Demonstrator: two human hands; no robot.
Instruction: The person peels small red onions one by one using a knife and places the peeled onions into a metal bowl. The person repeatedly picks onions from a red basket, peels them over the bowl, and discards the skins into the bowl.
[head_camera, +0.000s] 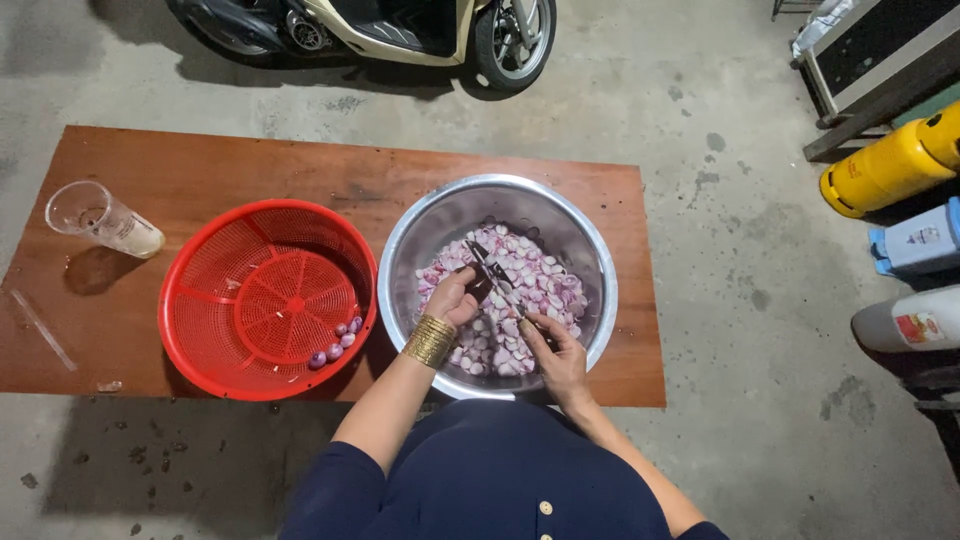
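Worktop (200, 165) of reddish wood carries, from the left, a clear plastic cup (100, 218) lying on its side, then a red plastic colander (215, 285) with a few small purple shallots (338, 345) in its bottom, then a steel bowl (590, 255) heaped with pale pink peeled pieces (545, 280). Over that bowl the left hand (455, 298), a gold bracelet (430, 341) at its wrist, is closed around something small and dark, while just beside it the right hand (556, 352) grips a slim knife (497, 275) angled up towards the left hand
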